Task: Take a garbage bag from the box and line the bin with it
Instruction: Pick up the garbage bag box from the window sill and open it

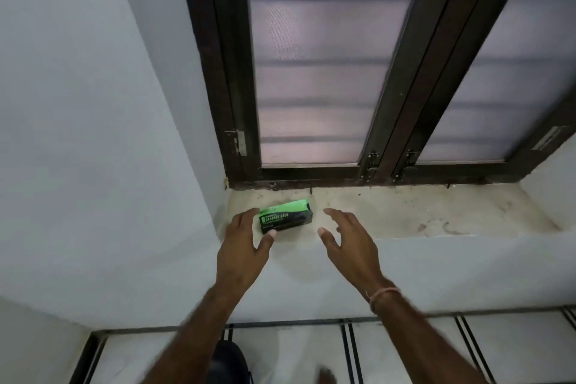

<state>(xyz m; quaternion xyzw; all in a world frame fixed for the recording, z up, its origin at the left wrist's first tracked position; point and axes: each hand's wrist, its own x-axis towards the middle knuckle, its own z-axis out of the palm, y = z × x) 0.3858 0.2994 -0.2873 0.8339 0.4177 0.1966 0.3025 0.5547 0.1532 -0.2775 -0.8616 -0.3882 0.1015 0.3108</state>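
Observation:
A small green and black box (286, 216) marked "garbage bags" lies on the pale window sill (405, 212), near its left end. My left hand (246, 243) is spread open at the box's left end, fingertips and thumb touching or almost touching it. My right hand (346, 237) hovers open just right of the box, a short gap away. Low down, behind my left forearm, shows a dark round shape (227, 362) that may be the bin.
A dark-framed window (314, 72) with frosted panes rises behind the sill. White walls close in on the left and below the sill. The floor (405, 352) has pale tiles with dark lines. A foot (325, 376) shows at the bottom edge.

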